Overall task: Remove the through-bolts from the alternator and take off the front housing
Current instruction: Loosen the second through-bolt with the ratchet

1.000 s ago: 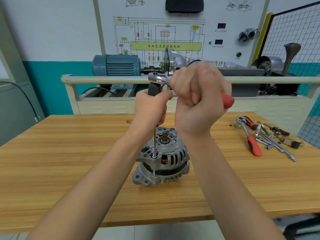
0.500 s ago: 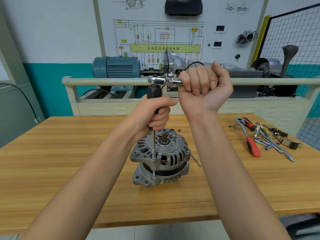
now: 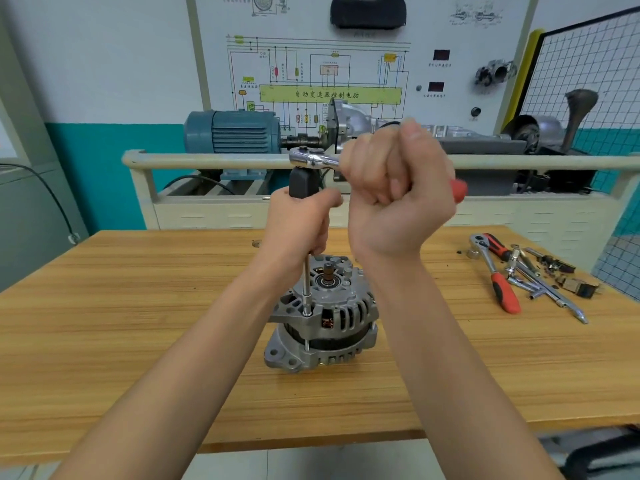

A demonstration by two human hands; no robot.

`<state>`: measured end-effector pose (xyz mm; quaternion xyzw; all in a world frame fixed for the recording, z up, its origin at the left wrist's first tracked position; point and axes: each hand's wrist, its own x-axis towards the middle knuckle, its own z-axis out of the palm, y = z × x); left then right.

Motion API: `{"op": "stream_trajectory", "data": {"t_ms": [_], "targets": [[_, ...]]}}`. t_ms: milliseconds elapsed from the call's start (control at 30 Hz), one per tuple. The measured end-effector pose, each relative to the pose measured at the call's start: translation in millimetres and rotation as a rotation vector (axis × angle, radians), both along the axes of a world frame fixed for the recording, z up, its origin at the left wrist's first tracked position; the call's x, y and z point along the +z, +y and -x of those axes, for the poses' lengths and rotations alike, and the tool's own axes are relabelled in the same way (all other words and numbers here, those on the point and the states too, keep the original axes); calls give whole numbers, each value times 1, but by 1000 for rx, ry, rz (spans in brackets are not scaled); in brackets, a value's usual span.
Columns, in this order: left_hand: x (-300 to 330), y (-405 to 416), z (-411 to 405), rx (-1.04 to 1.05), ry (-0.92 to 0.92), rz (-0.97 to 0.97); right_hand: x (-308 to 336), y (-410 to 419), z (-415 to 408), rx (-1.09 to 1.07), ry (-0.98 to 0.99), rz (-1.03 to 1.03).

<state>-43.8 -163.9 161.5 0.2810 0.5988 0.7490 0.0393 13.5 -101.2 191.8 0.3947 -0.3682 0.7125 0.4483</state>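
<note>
Two hands: both raised over the alternator, each clamped on part of one ratchet assembly.
Alternator (image 3: 322, 317): stands on end at the centre of the wooden table (image 3: 138, 323), shaft end (image 3: 328, 271) pointing up, finned housing uppermost.
Left hand (image 3: 298, 225): fingers curled tight round the black grip (image 3: 302, 181) of the long extension bar, thumb lying across toward 3 o'clock.
Extension bar (image 3: 306, 282): upright, running from under the left hand down to a bolt head (image 3: 307, 312) on the housing rim at about 9 o'clock of the shaft.
Through-bolt shank (image 3: 307, 342): a thin bright length shows in the gap between the two housing halves, straight below the socket.
Right hand (image 3: 398, 192): fist closed round the ratchet handle, back of the wrist facing the camera; the fingertips are partly blurred.
Ratchet (image 3: 313, 159): chrome head seated on top of the black grip, handle pointing toward 3 o'clock, its red end (image 3: 459, 190) poking out past the fist.
Spare tools: a second red-handled ratchet (image 3: 498, 277) with loose sockets and bars (image 3: 540, 285) lying on the table at 3 o'clock of the alternator, well apart from it.
Background: a blue motor (image 3: 235, 131) and a wiring-diagram board (image 3: 329, 81) at 12 o'clock, behind a pale rail (image 3: 207, 161).
</note>
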Motion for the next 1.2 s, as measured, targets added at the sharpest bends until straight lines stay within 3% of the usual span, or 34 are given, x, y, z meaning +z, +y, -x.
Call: {"op": "stream_trajectory", "data": {"t_ms": [167, 267, 367, 533, 733, 800, 933, 1067, 1200], "targets": [[6, -15, 8, -338, 49, 50, 10, 33, 10, 545, -226, 261], [12, -14, 10, -478, -12, 26, 11, 39, 20, 669, -314, 401], [11, -13, 10, -499, -16, 39, 10, 37, 22, 690, -310, 414], [9, -8, 6, -275, -33, 16, 7, 23, 7, 480, -190, 283], [9, 7, -1, 88, -32, -28, -5, -14, -2, -195, 33, 12], [8, 7, 0, 114, -19, -28, -4, -17, -1, -241, 36, -3], [6, -5, 5, -161, 17, -12, 5, 6, 1, 140, -32, 49], [11, -15, 13, -513, 0, 37, 10, 33, 9, 572, -251, 306], [14, -14, 11, -561, -29, 106, 10, 40, 19, 718, -306, 454]]}}
